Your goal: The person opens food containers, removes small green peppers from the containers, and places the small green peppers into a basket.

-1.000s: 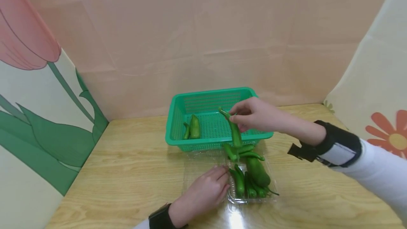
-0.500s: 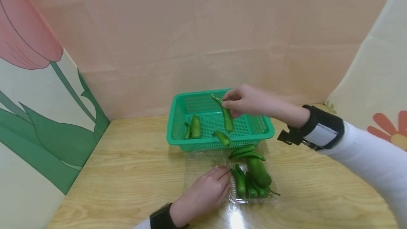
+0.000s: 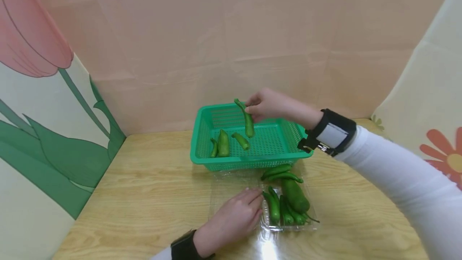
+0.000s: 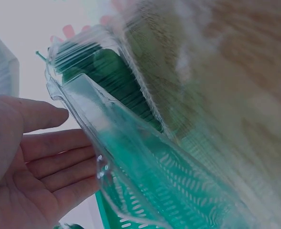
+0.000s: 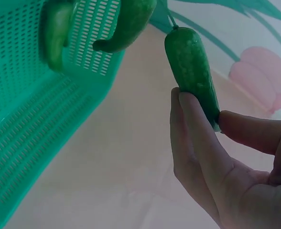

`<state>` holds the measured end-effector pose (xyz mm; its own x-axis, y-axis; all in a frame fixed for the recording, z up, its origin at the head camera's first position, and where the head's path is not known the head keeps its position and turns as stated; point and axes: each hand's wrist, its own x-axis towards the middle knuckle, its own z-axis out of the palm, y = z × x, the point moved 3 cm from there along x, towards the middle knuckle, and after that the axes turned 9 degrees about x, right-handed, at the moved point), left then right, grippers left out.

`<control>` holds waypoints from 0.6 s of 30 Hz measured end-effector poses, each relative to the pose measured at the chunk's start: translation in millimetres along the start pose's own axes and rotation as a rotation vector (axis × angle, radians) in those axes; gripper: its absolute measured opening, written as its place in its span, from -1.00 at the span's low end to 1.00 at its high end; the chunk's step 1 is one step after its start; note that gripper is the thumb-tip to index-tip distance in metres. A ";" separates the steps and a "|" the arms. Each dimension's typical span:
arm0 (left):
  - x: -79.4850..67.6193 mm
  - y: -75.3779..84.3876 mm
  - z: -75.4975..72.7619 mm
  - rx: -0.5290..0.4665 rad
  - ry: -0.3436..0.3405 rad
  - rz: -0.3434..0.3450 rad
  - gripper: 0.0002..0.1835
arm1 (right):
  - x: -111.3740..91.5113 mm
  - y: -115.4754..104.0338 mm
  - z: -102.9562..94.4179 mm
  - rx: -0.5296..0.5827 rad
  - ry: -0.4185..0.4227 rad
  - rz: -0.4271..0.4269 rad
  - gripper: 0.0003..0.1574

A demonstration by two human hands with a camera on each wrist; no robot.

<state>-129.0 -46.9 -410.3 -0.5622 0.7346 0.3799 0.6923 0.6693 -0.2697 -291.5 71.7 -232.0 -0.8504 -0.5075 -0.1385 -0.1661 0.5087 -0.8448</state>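
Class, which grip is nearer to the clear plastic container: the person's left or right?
Left. The left grip is at the edge of the clear plastic container; the right grip is beyond it, over the green plastic basket, pinching a green pepper.

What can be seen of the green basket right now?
The green basket is an open-topped rectangle with rounded corners, a smooth rim and perforated walls and floor, apparently plastic. It stands upright on the wooden table, just beyond a clear container. Two peppers lie inside at its left end; whether a third pepper, near the middle, rests on its floor or hangs above is unclear. The right hand, pinching a fourth pepper, is over it without visible contact.
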 end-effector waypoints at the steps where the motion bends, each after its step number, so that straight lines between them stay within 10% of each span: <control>1: 0.2 0.2 -0.2 0.000 0.004 0.001 -0.69 | 3.7 0.9 0.0 0.002 0.001 0.002 -0.54; 18: 1.0 2.2 -1.1 -0.006 0.000 0.003 -0.68 | 60.7 35.9 10.1 0.039 0.048 0.088 -0.50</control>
<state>-127.5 -44.9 -409.5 -0.5596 0.7368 0.3794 0.6968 0.6662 -0.2658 -344.1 52.1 -276.0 -0.8838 -0.4279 -0.1892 -0.0709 0.5222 -0.8499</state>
